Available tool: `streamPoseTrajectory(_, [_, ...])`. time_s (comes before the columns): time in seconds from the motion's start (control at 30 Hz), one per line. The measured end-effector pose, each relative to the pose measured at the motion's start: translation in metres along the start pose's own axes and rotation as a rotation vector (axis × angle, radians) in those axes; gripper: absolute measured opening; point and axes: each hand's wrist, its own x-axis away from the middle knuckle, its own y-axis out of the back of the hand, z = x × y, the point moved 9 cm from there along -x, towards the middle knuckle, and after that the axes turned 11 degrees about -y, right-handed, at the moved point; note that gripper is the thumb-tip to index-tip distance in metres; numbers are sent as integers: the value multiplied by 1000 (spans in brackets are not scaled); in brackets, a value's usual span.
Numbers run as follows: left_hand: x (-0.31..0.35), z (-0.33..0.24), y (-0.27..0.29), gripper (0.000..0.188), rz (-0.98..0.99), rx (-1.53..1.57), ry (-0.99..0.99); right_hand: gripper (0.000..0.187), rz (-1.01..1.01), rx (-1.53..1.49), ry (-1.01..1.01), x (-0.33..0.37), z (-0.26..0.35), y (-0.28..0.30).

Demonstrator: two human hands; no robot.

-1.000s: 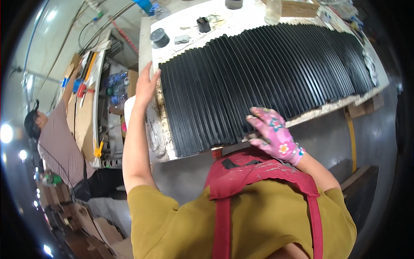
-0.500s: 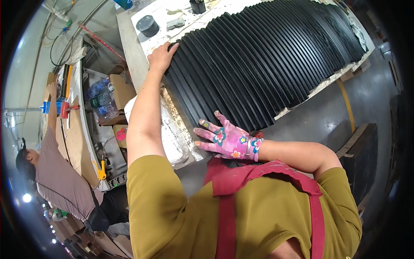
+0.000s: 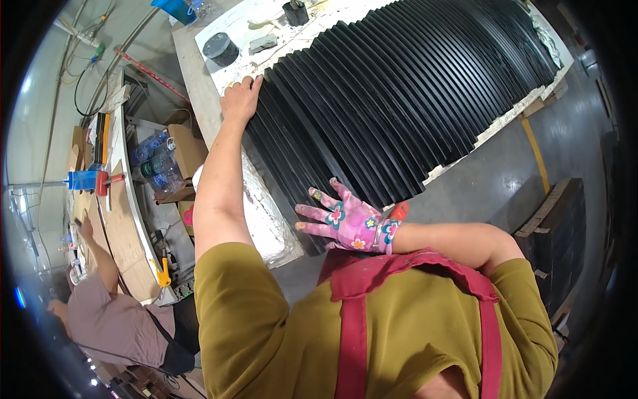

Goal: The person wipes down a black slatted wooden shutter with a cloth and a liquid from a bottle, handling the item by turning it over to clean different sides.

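A broad row of long black ridged strips [image 3: 399, 86] lies side by side on the worktable [image 3: 194, 74]. At the far end of the leftmost strips is my bare left hand [image 3: 240, 100], its fingers bent closed around the strip ends; the thumb is mostly hidden. My right hand [image 3: 347, 221] wears a pink flowered glove and rests against the near ends of the same strips, fingers spread. A red object [image 3: 399, 211] shows just behind the right wrist. Below the left strips sits a bundle in shiny white wrapping [image 3: 269, 223].
Beyond my left hand stand a dark round tub [image 3: 220, 49], a grey block [image 3: 263, 44] and a black cup [image 3: 295, 13]. A co-worker [image 3: 119, 322] leans at a side bench [image 3: 123, 246]. Bottles fill a cardboard box [image 3: 191, 154]. A dark stack [image 3: 553, 233] stands at the right.
The leftmost strips have shifted left and cover the tan edge seen before. My left fingers are more curled. The right hand stays spread. The co-worker has bent lower and drawn an arm back.
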Motion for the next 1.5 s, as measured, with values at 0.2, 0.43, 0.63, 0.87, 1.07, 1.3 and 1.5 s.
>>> streamPoseTrajectory(0.2, [-15, -19, 14, 52, -210, 39, -125, 64, -106, -280, -129, 26, -17, 44])
streamPoseTrajectory(0.43, [-35, -52, -4, 55, -56, 283, -200, 56, -340, -261, -713, 112, -72, 68])
streamPoseTrajectory(0.63, [-41, -45, -13, 56, 26, 180, -254, 44, -268, -158, -758, 109, -62, 51])
streamPoseTrajectory(0.87, [-60, -73, 13, 56, -259, 373, -404, 46, -559, -377, -847, 143, -70, 75])
streamPoseTrajectory(1.07, [-74, -97, -10, 58, 15, 230, -344, 44, -536, -390, -1033, 148, -76, 59])
streamPoseTrajectory(1.3, [-96, -127, 8, 64, -218, 356, -463, 50, -778, -472, -1075, 175, -94, 71])
streamPoseTrajectory(1.5, [-106, -154, -10, 65, 113, 273, -362, 81, -587, -733, -1281, 169, -100, 21])
